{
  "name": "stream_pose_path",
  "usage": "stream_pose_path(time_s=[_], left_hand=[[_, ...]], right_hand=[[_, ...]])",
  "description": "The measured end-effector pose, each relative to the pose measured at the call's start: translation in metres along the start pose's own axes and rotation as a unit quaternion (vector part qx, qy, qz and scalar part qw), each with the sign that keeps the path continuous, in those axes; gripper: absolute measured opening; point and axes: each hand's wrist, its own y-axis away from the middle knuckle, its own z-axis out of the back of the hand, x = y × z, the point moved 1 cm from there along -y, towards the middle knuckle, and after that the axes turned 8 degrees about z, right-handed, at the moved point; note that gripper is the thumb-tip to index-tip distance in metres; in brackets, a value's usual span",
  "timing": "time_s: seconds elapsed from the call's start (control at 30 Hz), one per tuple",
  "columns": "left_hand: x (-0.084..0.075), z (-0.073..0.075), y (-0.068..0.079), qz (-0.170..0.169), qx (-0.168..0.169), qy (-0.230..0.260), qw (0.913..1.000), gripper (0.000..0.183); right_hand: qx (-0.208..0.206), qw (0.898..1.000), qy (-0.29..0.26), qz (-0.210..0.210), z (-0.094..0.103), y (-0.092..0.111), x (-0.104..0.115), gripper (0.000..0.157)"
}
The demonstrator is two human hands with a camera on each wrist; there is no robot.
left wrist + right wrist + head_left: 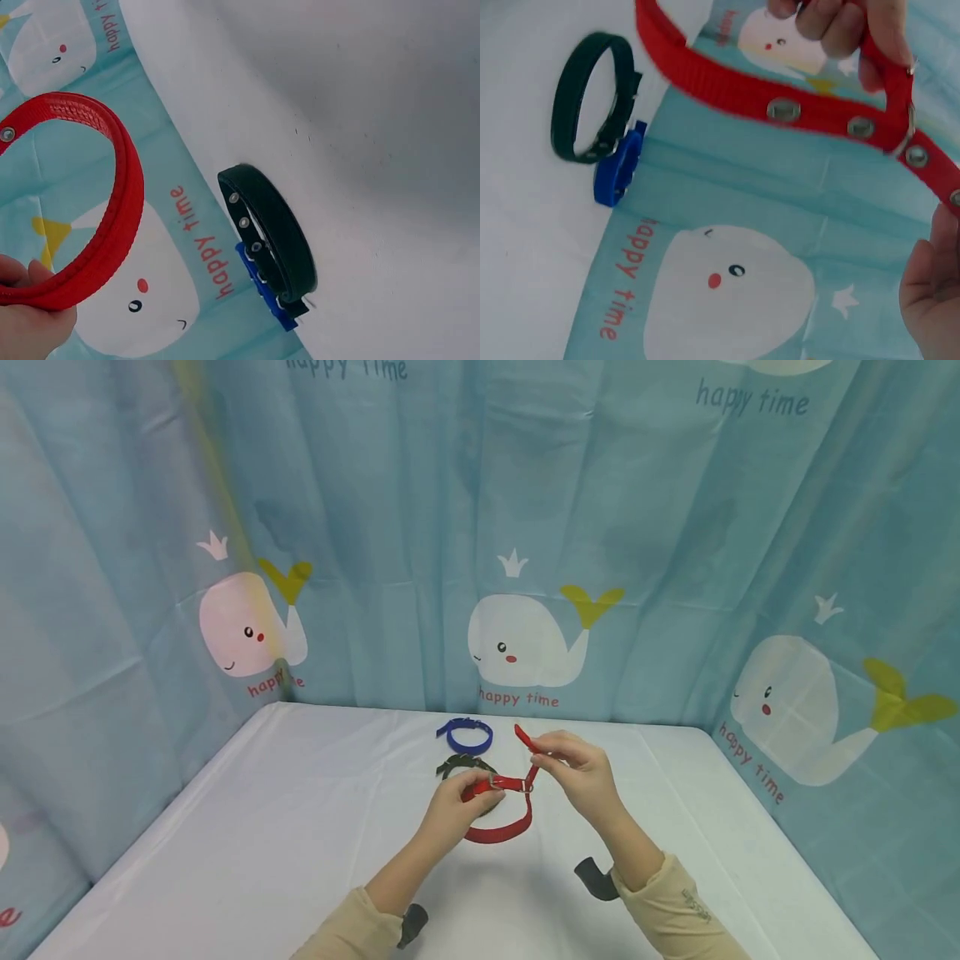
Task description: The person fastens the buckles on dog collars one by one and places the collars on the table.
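A red collar with metal eyelets is held up in a loop above the table. My left hand grips it beside the metal buckle, thumb and fingers on the strap. The right hand pinches the strap near its free end, which points up and left. In the right wrist view the eyelet strap runs through a metal ring close to the left fingers. Behind the red loop a dark green collar stands on the table, partly hidden in the head view. Farther back is a blue collar, also looped.
A white cloth covers the table. Blue curtains with whale prints hang along its back and sides. Black curved pieces show at both wrists, by the beige sleeves.
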Motion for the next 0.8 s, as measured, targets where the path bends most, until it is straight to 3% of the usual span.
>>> stream_pose_path(time_s=[0.13,0.27,0.57,0.8], left_hand=[[0.000,0.006,0.001,-0.004,-0.010,-0.004,0.9999,0.029],[-0.001,0.009,0.002,-0.013,-0.018,-0.002,0.9998,0.028],[-0.006,0.012,0.002,-0.060,-0.036,-0.056,0.9960,0.023],[-0.010,0.012,0.004,-0.096,-0.039,-0.085,0.9910,0.023]], right_hand=[[0.023,0.999,0.018,0.017,0.008,0.005,-0.013,0.017],[0.065,0.995,0.074,0.033,0.014,0.008,-0.018,0.017],[0.174,0.970,0.161,0.062,0.019,0.007,-0.017,0.022],[0.213,0.952,0.191,0.108,0.019,0.004,-0.016,0.020]])
